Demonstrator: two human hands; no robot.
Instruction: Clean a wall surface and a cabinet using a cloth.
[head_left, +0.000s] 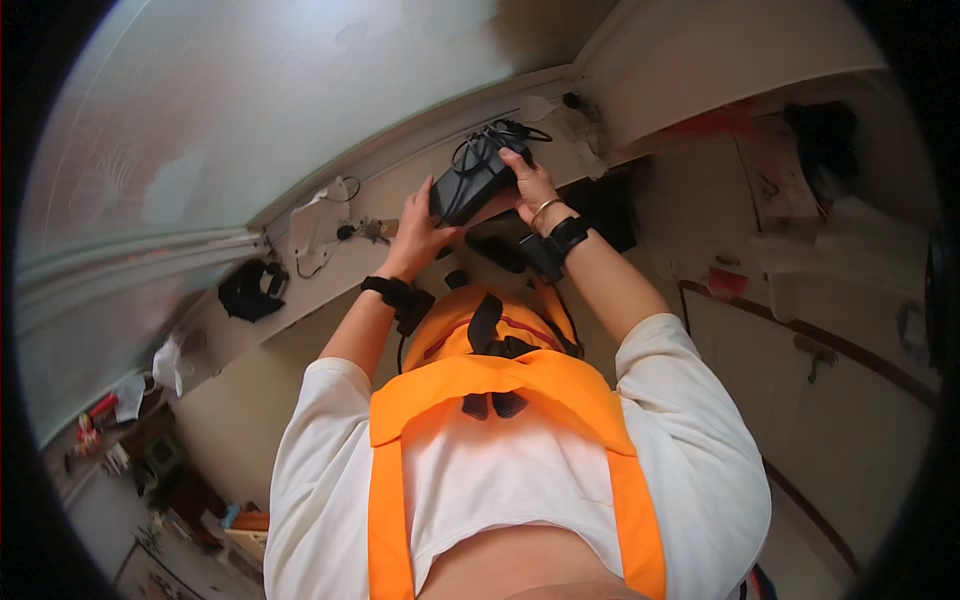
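Both my hands hold a dark, box-shaped device (469, 184) with black cables (480, 146) bunched at its upper end. My left hand (415, 229) grips its lower left end, fingers along the side. My right hand (531, 184) clasps its upper right side, the thumb on top near the cables. The device is tilted above a pale window ledge (405, 169). Black straps with small dark units circle both my wrists, and a bangle sits on the right one. Below the device, an orange apron or bag (487, 322) with black ties hangs at my front.
Keys (373, 229), a white face mask (319, 221) and a black cloth-like item (251, 291) lie along the ledge to the left. A frosted window rises behind it. Crumpled plastic (585, 135) lies at the ledge's right end. A door with a handle (815, 358) is at the right.
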